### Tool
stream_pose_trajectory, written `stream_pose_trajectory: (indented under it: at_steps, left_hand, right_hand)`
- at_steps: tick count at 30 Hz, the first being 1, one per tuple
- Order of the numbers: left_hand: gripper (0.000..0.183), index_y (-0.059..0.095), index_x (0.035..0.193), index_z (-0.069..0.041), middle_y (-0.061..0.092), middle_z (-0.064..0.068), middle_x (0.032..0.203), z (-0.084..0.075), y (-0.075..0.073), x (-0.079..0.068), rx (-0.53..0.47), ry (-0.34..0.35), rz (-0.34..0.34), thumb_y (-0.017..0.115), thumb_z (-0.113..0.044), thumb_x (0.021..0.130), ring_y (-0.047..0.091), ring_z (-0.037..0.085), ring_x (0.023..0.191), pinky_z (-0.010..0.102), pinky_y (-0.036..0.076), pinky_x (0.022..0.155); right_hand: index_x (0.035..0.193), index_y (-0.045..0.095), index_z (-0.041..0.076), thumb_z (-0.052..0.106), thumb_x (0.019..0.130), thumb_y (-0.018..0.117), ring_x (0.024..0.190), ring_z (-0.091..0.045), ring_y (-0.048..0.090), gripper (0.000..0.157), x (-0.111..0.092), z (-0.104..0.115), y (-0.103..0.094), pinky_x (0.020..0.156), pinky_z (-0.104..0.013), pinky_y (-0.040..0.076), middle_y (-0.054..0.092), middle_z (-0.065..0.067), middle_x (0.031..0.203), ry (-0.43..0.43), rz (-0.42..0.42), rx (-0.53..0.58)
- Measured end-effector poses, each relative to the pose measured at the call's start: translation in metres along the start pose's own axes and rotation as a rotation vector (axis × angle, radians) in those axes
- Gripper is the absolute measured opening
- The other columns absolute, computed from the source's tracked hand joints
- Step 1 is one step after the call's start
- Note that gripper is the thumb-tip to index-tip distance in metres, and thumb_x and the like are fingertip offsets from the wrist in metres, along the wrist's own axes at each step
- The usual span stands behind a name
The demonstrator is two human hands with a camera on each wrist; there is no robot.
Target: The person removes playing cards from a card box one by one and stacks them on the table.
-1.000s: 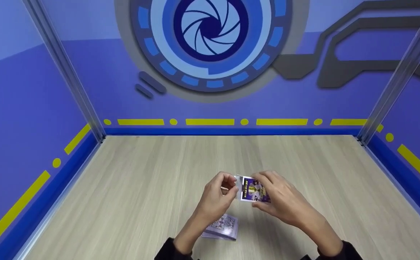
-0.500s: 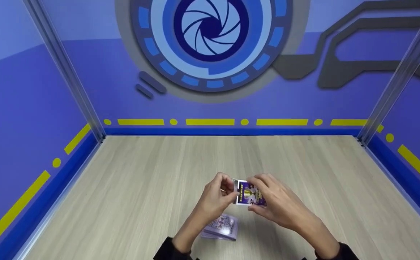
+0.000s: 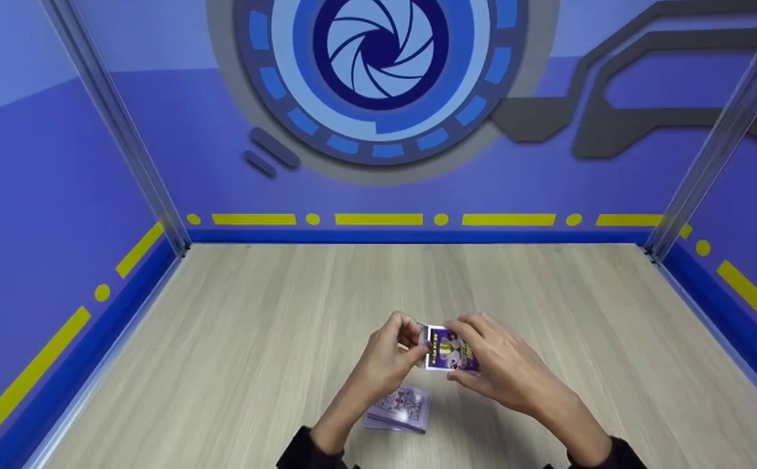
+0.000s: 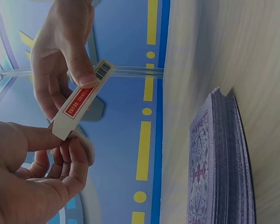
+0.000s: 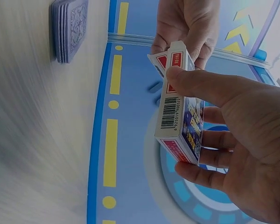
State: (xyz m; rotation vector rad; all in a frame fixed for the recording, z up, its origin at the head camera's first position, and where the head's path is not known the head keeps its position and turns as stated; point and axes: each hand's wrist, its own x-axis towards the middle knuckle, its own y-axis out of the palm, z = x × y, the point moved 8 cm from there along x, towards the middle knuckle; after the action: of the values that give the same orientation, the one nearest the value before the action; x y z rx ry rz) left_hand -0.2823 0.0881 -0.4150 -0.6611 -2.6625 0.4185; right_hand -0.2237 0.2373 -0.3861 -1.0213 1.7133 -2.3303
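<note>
A small playing-card box [image 3: 442,348], purple and yellow on its face, is held above the table between both hands. My right hand [image 3: 505,365] grips it by its long sides, thumb on the barcoded narrow side [image 5: 170,112]. At the other end my left hand [image 3: 388,355] pinches the box's end, fingers curled. A flap [image 5: 159,63] sticks out there in the right wrist view. Whether anything is inside the box is hidden. Below the left hand, a deck of playing cards [image 3: 408,407] with an ornate purple back lies stacked on the table.
The wooden tabletop [image 3: 274,312] is bounded by blue printed panels at the back [image 3: 157,130] and both sides. Metal posts [image 3: 118,124] stand at the back corners. The deck sits close under the left forearm.
My right hand has brought the box slightly left and toward me, closer against the left hand's fingers. Over the last half second the hands have barely moved. The deck has stayed put.
</note>
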Motion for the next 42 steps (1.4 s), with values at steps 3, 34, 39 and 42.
stream_pose_trajectory:
  at_steps: [3,34,39,42]
  left_hand:
    - [0.022,0.054,0.105,-0.005,0.061,0.003,0.096,-0.002,0.000,-0.001,0.000,0.002,0.013,0.070,0.005,0.093,0.062,0.016,0.091,0.024,0.054,0.075]
    - [0.071,0.058,0.135,-0.006,0.047,0.007,0.129,-0.021,-0.008,-0.008,0.717,0.233,0.016,0.092,-0.028,0.076,0.052,0.019,0.117,0.031,0.050,0.099]
    - [0.070,0.059,0.139,-0.010,0.051,0.004,0.122,-0.019,-0.007,-0.006,0.751,0.243,0.032,0.089,-0.033,0.079,0.052,0.017,0.112,0.032,0.050,0.099]
    - [0.070,0.059,0.142,-0.013,0.051,0.004,0.123,-0.018,-0.009,-0.006,0.750,0.230,0.050,0.088,-0.033,0.081,0.052,0.018,0.113,0.033,0.050,0.098]
  right_hand:
    - [0.134,0.061,0.009,0.033,0.076,0.093,0.106,-0.016,0.059,0.071,0.000,-0.001,0.000,0.082,-0.039,0.056,0.062,-0.003,0.122,0.001,0.000,0.003]
    - [0.135,0.061,0.008,0.029,0.076,0.093,0.113,-0.025,0.061,0.070,-0.003,-0.017,-0.008,0.090,-0.046,0.055,0.062,-0.007,0.127,0.052,0.004,-0.018]
    - [0.136,0.061,0.008,0.027,0.076,0.093,0.114,-0.025,0.061,0.070,-0.003,-0.018,-0.007,0.090,-0.046,0.055,0.062,-0.008,0.128,0.055,0.008,-0.019]
    - [0.137,0.060,0.008,0.026,0.077,0.092,0.115,-0.026,0.060,0.070,-0.004,-0.020,-0.007,0.091,-0.047,0.055,0.061,-0.009,0.129,0.067,0.017,-0.026]
